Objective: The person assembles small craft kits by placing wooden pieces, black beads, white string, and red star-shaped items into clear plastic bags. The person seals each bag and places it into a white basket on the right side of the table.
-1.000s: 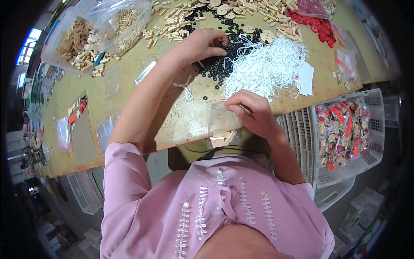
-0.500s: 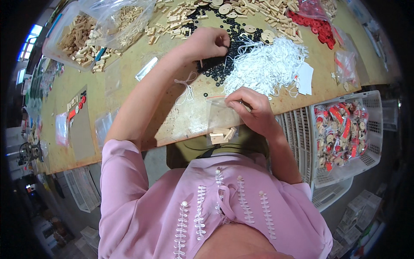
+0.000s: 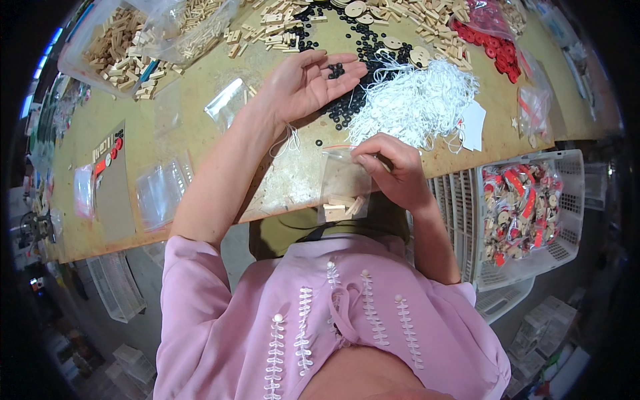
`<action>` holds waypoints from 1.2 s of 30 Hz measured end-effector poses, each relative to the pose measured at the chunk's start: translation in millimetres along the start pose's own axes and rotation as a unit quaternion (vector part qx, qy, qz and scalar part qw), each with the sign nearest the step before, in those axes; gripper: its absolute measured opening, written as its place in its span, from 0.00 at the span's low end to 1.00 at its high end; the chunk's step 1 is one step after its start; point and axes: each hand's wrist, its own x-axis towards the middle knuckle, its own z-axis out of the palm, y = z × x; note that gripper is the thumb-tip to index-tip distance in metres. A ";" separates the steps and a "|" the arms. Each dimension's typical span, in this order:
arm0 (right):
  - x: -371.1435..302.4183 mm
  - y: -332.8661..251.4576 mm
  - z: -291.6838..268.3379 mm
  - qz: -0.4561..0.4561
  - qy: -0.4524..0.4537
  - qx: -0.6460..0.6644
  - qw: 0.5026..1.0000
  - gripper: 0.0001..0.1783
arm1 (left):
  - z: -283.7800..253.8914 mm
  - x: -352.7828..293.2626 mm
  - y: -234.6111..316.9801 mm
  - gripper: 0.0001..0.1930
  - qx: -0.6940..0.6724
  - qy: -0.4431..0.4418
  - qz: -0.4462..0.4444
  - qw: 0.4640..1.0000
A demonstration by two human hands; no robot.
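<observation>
My left hand (image 3: 308, 85) is turned palm up over a pile of small black rings (image 3: 347, 110), its fingers slightly curled. Several of those black rings (image 3: 336, 70) rest on its fingers. Between the thumb and fingers of my right hand (image 3: 393, 172), the top corner of a clear zip bag (image 3: 345, 175) is pinched at the table's front edge. A few small wooden blocks (image 3: 339, 209) lie at the bottom of the bag. To the right of my left hand spreads a tangled heap of white cord (image 3: 417, 103). A loose bundle of cord (image 3: 288, 141) lies near my left wrist.
Wooden pieces (image 3: 283, 27) and wooden discs (image 3: 420, 56) lie at the back, with red rings (image 3: 490, 47) right of them. A plastic tub of blocks (image 3: 77, 63) stands far left. Empty bags (image 3: 163, 190) lie left. A white crate (image 3: 567, 227) at right holds filled bags.
My left hand has turned from reaching down into the black rings to palm up, showing several rings on it. My right hand still pinches the bag.
</observation>
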 end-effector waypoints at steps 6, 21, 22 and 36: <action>-0.9 0.1 -0.8 0.007 -0.006 -0.018 1.000 0.02 | -1.4 -6.4 -1.5 0.31 -0.056 -0.058 -0.015 0.997; -1.0 -0.1 0.0 0.019 -0.009 -0.009 1.000 0.03 | 6.6 -14.3 0.0 0.28 0.001 -0.047 -0.003 0.999; -1.2 -0.3 0.1 0.017 -0.008 -0.013 1.000 0.03 | 7.6 -14.8 -0.2 0.28 0.006 -0.044 -0.002 0.999; 28.8 -51.2 -10.4 0.071 0.005 -0.057 0.996 0.03 | 38.5 -36.7 2.6 0.31 0.052 -0.022 0.051 0.997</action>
